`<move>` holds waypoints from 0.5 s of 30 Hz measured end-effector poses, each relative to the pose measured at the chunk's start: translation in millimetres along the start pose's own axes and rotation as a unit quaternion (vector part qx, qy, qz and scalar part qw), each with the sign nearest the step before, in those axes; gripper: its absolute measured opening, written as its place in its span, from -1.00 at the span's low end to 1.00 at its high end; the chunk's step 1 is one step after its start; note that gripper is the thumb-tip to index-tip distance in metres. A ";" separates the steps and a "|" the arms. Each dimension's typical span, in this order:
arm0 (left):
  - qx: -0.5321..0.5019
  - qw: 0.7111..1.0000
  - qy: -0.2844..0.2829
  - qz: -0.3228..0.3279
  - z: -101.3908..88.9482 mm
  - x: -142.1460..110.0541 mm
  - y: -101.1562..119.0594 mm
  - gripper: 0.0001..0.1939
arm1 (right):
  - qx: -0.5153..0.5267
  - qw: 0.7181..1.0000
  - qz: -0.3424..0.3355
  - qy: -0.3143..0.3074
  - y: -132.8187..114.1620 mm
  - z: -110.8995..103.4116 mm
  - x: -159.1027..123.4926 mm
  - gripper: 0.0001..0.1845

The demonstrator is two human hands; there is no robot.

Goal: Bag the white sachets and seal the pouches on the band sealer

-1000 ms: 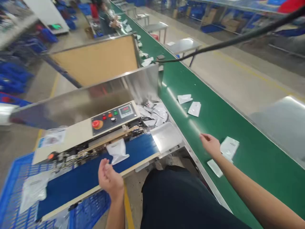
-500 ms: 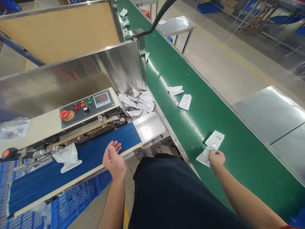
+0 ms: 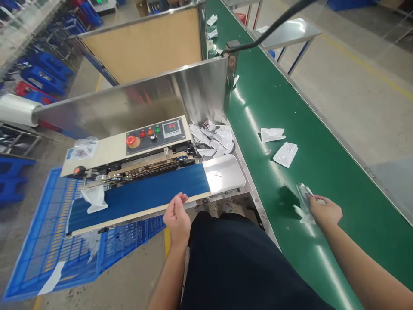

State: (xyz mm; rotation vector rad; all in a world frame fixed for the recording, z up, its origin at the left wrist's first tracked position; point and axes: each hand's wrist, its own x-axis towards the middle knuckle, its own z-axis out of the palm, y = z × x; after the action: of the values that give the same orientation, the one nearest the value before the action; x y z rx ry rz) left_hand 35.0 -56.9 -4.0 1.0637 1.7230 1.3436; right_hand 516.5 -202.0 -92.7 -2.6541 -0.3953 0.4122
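Note:
My right hand [image 3: 326,211] is over the green conveyor belt [image 3: 342,181], closed on a white plastic pouch [image 3: 304,199] tilted up off the belt. Another white piece [image 3: 305,215] sits just below it; whether the hand grips that too is unclear. My left hand [image 3: 178,219] hovers by the front edge of the sealing machine's blue belt [image 3: 161,187], its fingers curled together with nothing visible in them. Farther left on that blue belt, a white pouch [image 3: 95,199] stands at the sealing rollers. Two more white pouches, one flat [image 3: 285,155] and one creased [image 3: 272,134], lie farther up the green belt.
A pile of white pouches [image 3: 214,140] lies between the control panel [image 3: 155,135] and a metal guard [image 3: 206,94]. The steel infeed plate [image 3: 224,174] adjoins the blue belt. Below stands a blue crate [image 3: 74,279]. A black cable [image 3: 271,34] crosses above the green belt.
The view has swung left. My right hand has raised the pouch from the green belt. My left hand's fingers have drawn together. The pouch on the blue belt has moved farther left along it.

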 end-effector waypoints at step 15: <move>-0.068 0.975 -0.202 0.060 65.0 40.9 44.5 -0.47 | 0.286 0.859 -0.302 -0.297 -279.3 32.4 -217.7 -0.40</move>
State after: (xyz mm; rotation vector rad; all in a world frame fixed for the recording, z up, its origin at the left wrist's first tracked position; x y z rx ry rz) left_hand 83.7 12.0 23.5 1.2761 1.2702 1.1965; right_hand 247.8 -20.1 52.6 -1.6590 -1.0629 0.9549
